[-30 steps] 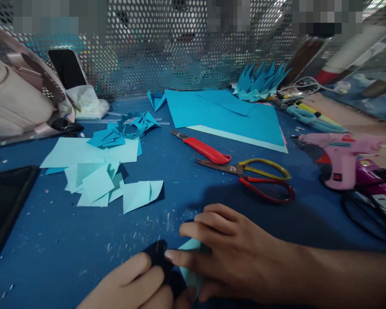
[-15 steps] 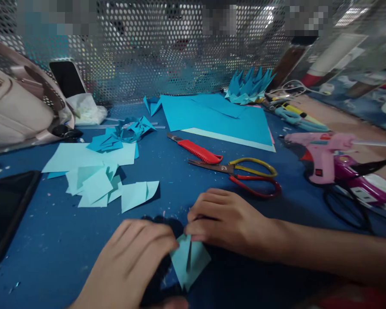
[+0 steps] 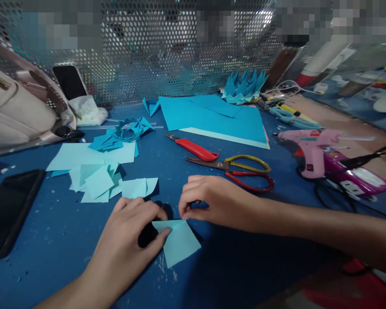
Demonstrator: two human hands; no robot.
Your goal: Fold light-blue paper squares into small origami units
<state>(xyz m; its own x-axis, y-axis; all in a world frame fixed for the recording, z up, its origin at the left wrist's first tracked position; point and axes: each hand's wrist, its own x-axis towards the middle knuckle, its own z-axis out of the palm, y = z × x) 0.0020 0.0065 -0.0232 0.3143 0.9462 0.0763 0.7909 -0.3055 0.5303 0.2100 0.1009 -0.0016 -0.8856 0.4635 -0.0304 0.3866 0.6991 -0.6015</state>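
A small piece of light blue paper (image 3: 181, 245) is between my two hands, just above the blue tabletop. My left hand (image 3: 133, 229) pinches its left side, with the thumb on the near face and the fingers behind. At the upper right corner, the fingertips of my right hand (image 3: 209, 201) close on the paper's straight top edge. A pile of light blue paper squares (image 3: 99, 183) lies beyond my left hand, and a loose slip (image 3: 137, 187) touches the view of its knuckles. Scissors (image 3: 230, 165) with yellow and red handles lie beyond my right hand.
A red utility knife (image 3: 196, 149) and large blue sheets (image 3: 212, 118) lie farther back. Folded blue pieces (image 3: 244, 88) stand near the mesh panel (image 3: 167, 51). A pink glue gun (image 3: 312, 150) with cables is at right; a black phone (image 3: 11, 210) and a bag (image 3: 16, 111) are left.
The paper has turned from showing a slit down its middle to a plain face with a straight top edge. My left hand has moved farther forward, its thumb now on the paper.
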